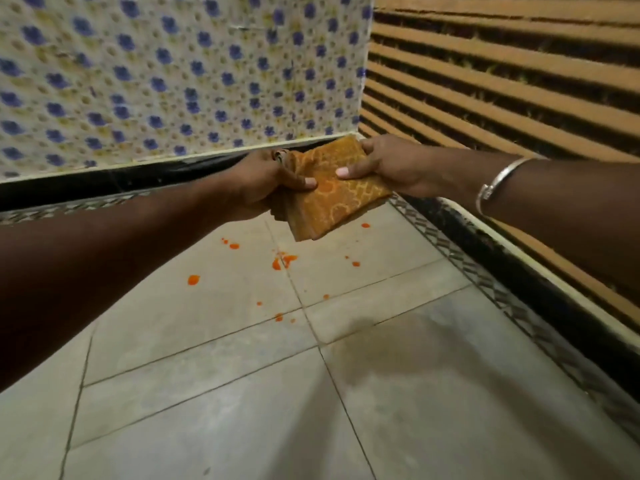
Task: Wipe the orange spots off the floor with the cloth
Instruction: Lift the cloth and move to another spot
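Observation:
A folded orange patterned cloth (334,199) is held in the air above the floor, near the corner of two walls. My left hand (266,178) grips its left side, thumb on top. My right hand (381,166) pinches its right side, thumb pressed on the top face. Several orange spots lie on the grey tiled floor (415,393) below the cloth: a cluster (282,260) at a tile joint, a larger blob (193,279) to the left, small drops (278,317) nearer me, and small dots (364,225) by the cloth's right edge.
A wall with blue flower tiles (173,74) stands ahead, with a black skirting (104,183) at its foot. A brown striped wall (502,81) closes the right side, also with dark skirting (519,268). A patterned border strip (485,282) runs along the floor edge.

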A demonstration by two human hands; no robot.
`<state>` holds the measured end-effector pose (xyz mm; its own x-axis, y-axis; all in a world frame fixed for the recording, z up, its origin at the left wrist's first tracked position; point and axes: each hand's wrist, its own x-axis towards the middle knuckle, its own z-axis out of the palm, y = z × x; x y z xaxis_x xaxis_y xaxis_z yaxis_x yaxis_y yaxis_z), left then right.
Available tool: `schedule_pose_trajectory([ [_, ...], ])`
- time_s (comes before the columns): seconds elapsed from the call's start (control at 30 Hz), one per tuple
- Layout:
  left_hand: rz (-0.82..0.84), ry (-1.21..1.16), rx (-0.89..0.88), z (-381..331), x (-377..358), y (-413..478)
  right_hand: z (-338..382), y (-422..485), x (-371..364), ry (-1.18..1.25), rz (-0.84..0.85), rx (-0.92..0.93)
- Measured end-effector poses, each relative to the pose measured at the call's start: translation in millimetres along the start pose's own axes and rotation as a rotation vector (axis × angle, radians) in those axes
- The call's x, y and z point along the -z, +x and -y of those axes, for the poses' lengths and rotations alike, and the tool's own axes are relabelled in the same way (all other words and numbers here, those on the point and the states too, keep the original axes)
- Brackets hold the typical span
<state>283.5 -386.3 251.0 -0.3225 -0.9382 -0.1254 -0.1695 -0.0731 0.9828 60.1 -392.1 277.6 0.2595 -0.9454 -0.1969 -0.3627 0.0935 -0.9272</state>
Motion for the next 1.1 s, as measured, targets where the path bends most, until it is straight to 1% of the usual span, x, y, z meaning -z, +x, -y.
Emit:
schedule_pose_trajectory([
  [0.1,0.006,0.019,0.041,1,-25,28,-35,5,25,0.110,-0.116,-0.009],
  [0.17,-0.030,0.056,0.092,17,-41,41,-66,11,26,0.157,-0.181,-0.033],
  [0.27,-0.135,0.136,0.189,45,-71,66,-111,17,31,0.203,-0.199,-0.096],
  [0.4,-0.126,0.134,0.190,67,-91,87,-136,18,40,0.149,-0.242,-0.149],
  [0.5,-0.140,-0.019,0.127,75,-100,95,-133,25,49,0.038,-0.234,-0.134],
  [0.57,-0.138,-0.165,0.083,75,-109,100,-125,24,56,-0.006,-0.281,-0.129],
  [0.63,-0.132,-0.296,0.092,77,-122,106,-116,21,65,-0.080,-0.341,-0.109],
  [0.7,-0.119,-0.343,0.122,79,-141,111,-108,15,73,-0.175,-0.379,-0.103],
  [0.77,-0.111,-0.339,0.143,82,-162,118,-106,5,85,-0.246,-0.384,-0.120],
  [0.87,-0.189,-0.408,0.138,86,-189,133,-107,-10,105,-0.284,-0.373,-0.188],
  [0.93,-0.294,-0.360,0.098,88,-202,140,-109,-13,114,-0.293,-0.380,-0.264],
  [1.0,-0.400,-0.216,0.021,92,-212,146,-111,-10,118,-0.271,-0.378,-0.338],
  [1.03,-0.435,-0.160,-0.008,93,-215,149,-113,-5,120,-0.263,-0.381,-0.365],
  [1.1,-0.454,-0.115,-0.031,93,-216,156,-114,5,120,-0.248,-0.397,-0.394],
])
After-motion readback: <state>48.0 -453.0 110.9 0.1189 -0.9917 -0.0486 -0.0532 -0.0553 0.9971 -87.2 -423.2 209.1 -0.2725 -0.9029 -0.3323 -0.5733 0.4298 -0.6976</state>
